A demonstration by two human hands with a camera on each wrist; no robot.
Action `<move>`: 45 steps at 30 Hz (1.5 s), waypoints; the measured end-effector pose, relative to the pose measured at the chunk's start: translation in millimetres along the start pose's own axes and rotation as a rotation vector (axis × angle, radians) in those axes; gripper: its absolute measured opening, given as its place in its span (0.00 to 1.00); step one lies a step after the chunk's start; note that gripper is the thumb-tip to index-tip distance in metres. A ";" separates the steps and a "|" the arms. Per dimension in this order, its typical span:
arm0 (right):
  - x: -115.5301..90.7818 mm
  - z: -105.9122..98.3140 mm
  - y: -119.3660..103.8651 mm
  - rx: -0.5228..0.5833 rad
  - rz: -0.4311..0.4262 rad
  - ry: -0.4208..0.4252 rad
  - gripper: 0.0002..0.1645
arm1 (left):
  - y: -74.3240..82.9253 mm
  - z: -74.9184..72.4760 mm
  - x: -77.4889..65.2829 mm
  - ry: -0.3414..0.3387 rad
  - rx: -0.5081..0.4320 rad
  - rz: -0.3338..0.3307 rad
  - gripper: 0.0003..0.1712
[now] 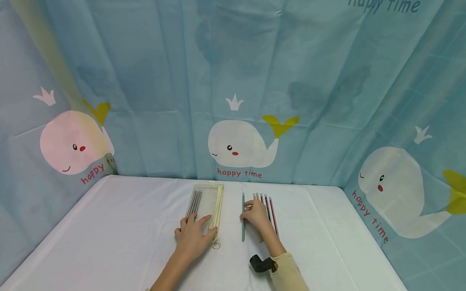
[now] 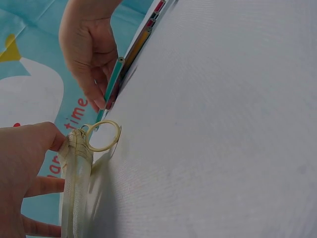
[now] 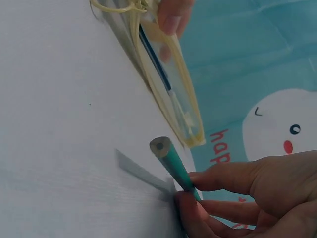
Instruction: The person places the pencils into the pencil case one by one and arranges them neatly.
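My left hand rests on a clear pencil case with cream edging, its fingers spread over the lower end. Several dark pencils lie along the left side inside the case. A cream ring hangs from the case's near corner. To the right of the case, my right hand pinches a green pencil between thumb and fingers. The pencil's near end, a flat unsharpened one, points back toward the right wrist camera and stands over its shadow on the cloth.
Right of the green pencil lie several more pencils, among them a red pencil, partly hidden by my right hand and wrist. A black device sits at the right wrist. A white cloth covers the table, and a blue whale-print curtain stands behind.
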State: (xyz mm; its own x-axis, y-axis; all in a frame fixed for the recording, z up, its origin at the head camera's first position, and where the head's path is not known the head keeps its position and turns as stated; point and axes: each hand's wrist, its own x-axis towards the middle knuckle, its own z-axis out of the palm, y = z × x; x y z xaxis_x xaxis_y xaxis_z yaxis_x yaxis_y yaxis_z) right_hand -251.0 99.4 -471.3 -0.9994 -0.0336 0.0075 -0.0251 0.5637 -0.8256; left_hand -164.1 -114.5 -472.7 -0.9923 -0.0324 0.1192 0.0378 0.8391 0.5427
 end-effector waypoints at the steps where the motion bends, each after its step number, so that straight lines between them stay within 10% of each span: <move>1: 0.2 -0.5 0.0 0.001 -0.004 0.002 0.25 | 0.2 -0.1 -0.1 0.000 0.000 0.000 0.30; 45: -1.3 -4.7 -5.9 0.290 0.152 -0.092 0.26 | -2.8 1.5 -1.2 0.013 -0.001 0.019 0.29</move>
State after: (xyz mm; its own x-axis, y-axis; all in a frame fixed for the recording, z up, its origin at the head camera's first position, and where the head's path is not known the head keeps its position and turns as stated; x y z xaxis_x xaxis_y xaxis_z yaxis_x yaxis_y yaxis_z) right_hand -249.6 100.0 -463.8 -0.9845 -0.0489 -0.1682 0.1451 0.3100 -0.9396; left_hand -163.2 -116.0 -475.6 -0.9898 -0.0239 0.1401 0.0564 0.8389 0.5414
